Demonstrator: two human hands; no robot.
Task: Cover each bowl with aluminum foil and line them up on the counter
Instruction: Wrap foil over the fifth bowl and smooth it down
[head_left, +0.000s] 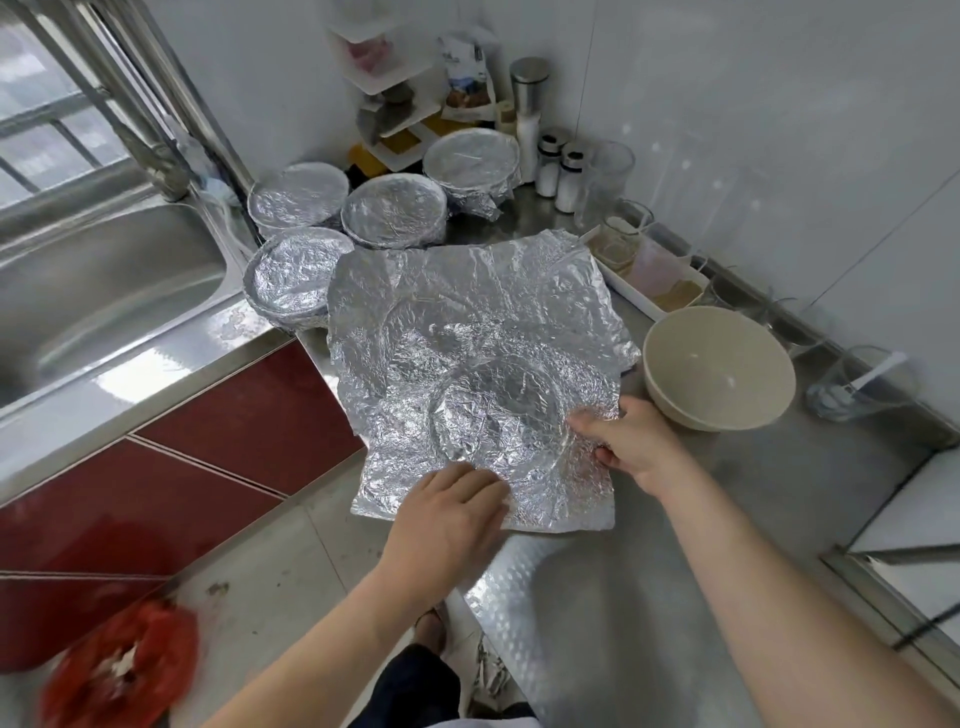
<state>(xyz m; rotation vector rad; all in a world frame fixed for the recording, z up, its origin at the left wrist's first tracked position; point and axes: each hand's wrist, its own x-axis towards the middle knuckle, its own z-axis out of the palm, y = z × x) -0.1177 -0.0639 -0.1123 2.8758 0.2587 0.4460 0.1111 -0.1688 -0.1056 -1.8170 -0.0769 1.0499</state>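
Observation:
A large crinkled aluminum foil sheet (478, 332) lies on the steel counter, with a round bowl-shaped imprint near its front. My left hand (447, 514) grips the sheet's near edge. My right hand (631, 439) pinches its right edge, thumb on top and fingers underneath. An uncovered beige bowl (719, 366) stands just right of the foil. Several foil-covered bowls stand behind the sheet: one (298, 195) and another (293, 275) by the sink, one (395, 210) in the middle, one (470, 161) farther back.
A steel sink (104, 291) lies to the left. Shakers (561, 171), glass cups (608, 182) and a white tray (644, 275) line the right wall. A corner rack (389, 93) stands at the back. A red bin (119, 665) sits on the floor.

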